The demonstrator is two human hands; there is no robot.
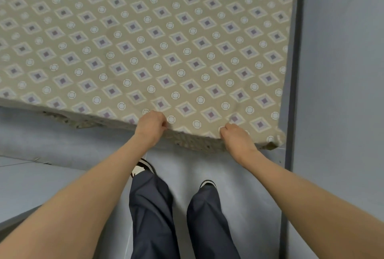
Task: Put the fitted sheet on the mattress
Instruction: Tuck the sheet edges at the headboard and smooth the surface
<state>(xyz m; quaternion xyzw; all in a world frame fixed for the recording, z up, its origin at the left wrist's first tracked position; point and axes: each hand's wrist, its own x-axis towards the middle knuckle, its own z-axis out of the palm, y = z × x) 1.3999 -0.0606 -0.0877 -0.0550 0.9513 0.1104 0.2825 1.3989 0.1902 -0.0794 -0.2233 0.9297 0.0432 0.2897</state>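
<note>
Fingers (164,122) of the left hand (150,126) are curled shut, pinching the near edge of the fitted sheet (145,51), and the right hand (234,137) grips the same hem just to its right. The patterned sheet lies spread flat beyond the fingertips, over the mattress (197,144), whose side shows directly beneath the knuckles. Judged from here, the hem could ride back up if it is released before being tucked under, since a stretch left of the left hand also hangs untucked. Both forearms reach forward, wrists bent down, knuckles uppermost.
</note>
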